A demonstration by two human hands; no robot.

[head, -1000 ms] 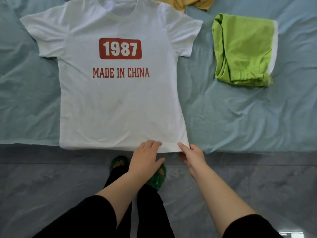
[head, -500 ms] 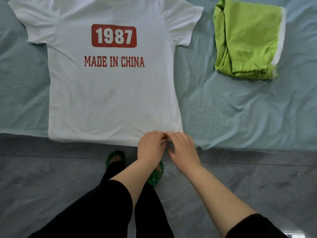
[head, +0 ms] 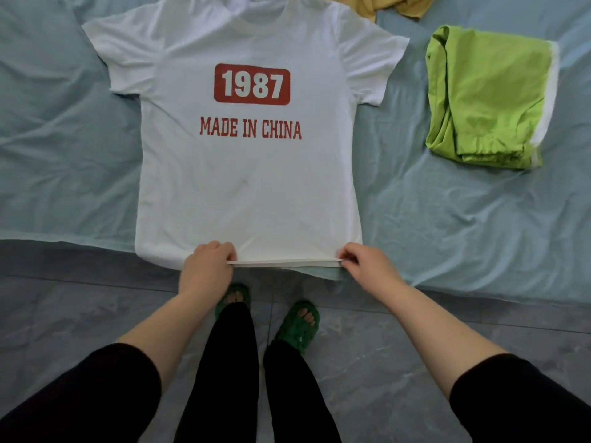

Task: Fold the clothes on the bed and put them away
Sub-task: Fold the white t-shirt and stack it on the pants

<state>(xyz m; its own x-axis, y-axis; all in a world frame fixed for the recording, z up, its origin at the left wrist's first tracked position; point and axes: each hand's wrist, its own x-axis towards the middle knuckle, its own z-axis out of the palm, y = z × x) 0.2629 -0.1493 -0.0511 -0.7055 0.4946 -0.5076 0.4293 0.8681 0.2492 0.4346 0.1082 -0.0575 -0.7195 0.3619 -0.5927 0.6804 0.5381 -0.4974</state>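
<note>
A white T-shirt (head: 246, 187) with a red "1987 MADE IN CHINA" print lies flat and face up on the blue bed sheet (head: 447, 225), its hem at the bed's near edge. My left hand (head: 208, 266) pinches the hem near its middle. My right hand (head: 361, 266) pinches the hem at its right corner. Between them the hem is pulled taut and lifted slightly. A folded lime-green garment (head: 489, 97) with a white edge rests on the sheet to the right.
A crumpled yellow garment (head: 390, 6) shows at the top edge beyond the shirt's collar. Grey marble floor (head: 80, 314) lies below the bed edge, where my feet in green slippers (head: 299, 324) stand.
My hands were together at the hem's right part half a second ago; now they have spread apart along the hem, stretching it taut. The view has shifted.
</note>
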